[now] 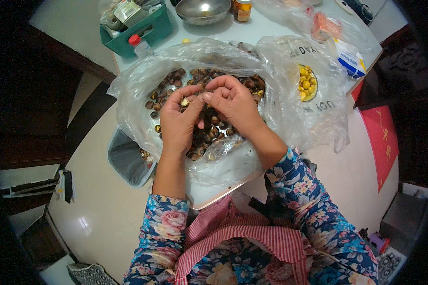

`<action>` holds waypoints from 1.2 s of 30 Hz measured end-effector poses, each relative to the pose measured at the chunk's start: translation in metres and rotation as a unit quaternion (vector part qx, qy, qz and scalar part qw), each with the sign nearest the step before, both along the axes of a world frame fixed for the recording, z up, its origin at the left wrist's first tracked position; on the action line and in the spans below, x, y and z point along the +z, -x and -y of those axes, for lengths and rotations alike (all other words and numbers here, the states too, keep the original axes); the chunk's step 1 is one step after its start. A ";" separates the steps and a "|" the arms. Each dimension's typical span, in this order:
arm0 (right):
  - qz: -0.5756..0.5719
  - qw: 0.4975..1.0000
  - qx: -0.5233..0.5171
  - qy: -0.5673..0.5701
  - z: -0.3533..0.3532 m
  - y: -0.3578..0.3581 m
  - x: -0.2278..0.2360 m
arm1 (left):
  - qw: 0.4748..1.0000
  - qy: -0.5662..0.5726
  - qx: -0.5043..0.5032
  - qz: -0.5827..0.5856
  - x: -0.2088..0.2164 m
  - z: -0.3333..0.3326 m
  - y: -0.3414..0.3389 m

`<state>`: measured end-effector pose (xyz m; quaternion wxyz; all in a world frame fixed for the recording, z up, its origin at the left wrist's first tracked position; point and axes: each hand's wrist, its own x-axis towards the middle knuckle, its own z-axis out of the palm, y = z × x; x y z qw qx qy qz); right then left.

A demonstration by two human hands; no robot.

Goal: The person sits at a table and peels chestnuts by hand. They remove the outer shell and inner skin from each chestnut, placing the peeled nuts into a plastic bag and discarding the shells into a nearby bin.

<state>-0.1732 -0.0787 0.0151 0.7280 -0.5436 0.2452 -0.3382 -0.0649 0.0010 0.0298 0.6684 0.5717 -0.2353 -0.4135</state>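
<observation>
A small brown nut (184, 101) is pinched between the thumb and fingertips of the left hand (178, 124), while the right hand (233, 102) is brought up against it, its fingers curled inward and its fingertips touching the nut from the right. Both hands are thus closed together on the one nut and are held just above a heap of dark brown nuts and shells (209, 128), which is spread on a clear plastic bag (138, 102) laid over the white counter (266, 28). To the right, inside another clear bag, a small bowl of yellow peeled kernels (307, 83) can be seen. At the far edge of the counter a metal bowl (203, 10), a green basket (142, 33) and a small bottle with a red cap (139, 46) are set. A grey bin (128, 161) is placed at the counter's left edge, below the left wrist.
</observation>
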 end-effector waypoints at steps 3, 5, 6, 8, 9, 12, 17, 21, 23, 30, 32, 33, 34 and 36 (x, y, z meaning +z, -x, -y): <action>-0.016 1.000 0.016 -0.005 0.002 0.001 -0.002 | 1.000 -0.007 -0.031 0.001 0.001 -0.002 -0.004; -0.021 0.999 0.013 0.027 0.002 0.000 -0.004 | 0.999 -0.011 -0.047 0.006 0.002 -0.004 -0.006; -0.022 0.998 -0.002 0.055 0.002 0.000 -0.006 | 0.999 -0.016 -0.051 -0.007 0.001 -0.004 -0.006; -0.041 0.994 -0.029 0.096 -0.001 -0.001 -0.008 | 0.997 -0.023 -0.062 -0.029 -0.001 -0.004 -0.007; -0.026 0.994 -0.032 0.104 -0.002 -0.001 -0.008 | 0.996 -0.026 -0.069 -0.046 -0.002 -0.004 -0.007; -0.029 0.992 -0.031 0.117 -0.004 -0.001 -0.008 | 0.993 -0.023 -0.088 -0.079 -0.005 -0.004 -0.007; -0.057 0.977 -0.033 0.201 -0.007 -0.001 -0.003 | 0.990 -0.051 -0.102 -0.080 -0.003 -0.005 -0.011; -0.122 0.970 -0.027 0.210 -0.010 0.001 0.000 | 0.989 -0.076 -0.110 -0.061 -0.001 -0.007 -0.010; -0.125 0.940 -0.064 0.310 -0.011 -0.001 0.001 | 0.990 -0.070 -0.110 -0.057 -0.001 -0.007 -0.010; -0.112 0.921 -0.092 0.363 -0.008 -0.003 -0.001 | 0.981 -0.044 -0.080 -0.172 -0.003 -0.008 -0.002; -0.094 0.954 -0.080 0.271 -0.008 -0.004 -0.001 | 0.978 -0.028 -0.078 -0.193 -0.004 -0.007 0.000; -0.082 0.968 -0.081 0.225 -0.008 -0.004 -0.001 | 0.976 -0.022 -0.076 -0.203 -0.004 -0.007 0.000; -0.069 0.986 -0.049 0.144 -0.007 -0.004 0.001 | 0.972 -0.020 -0.095 -0.213 -0.003 -0.007 -0.003; -0.033 0.999 -0.020 0.009 -0.005 -0.003 0.006 | 0.965 -0.012 -0.110 -0.238 -0.002 -0.007 -0.008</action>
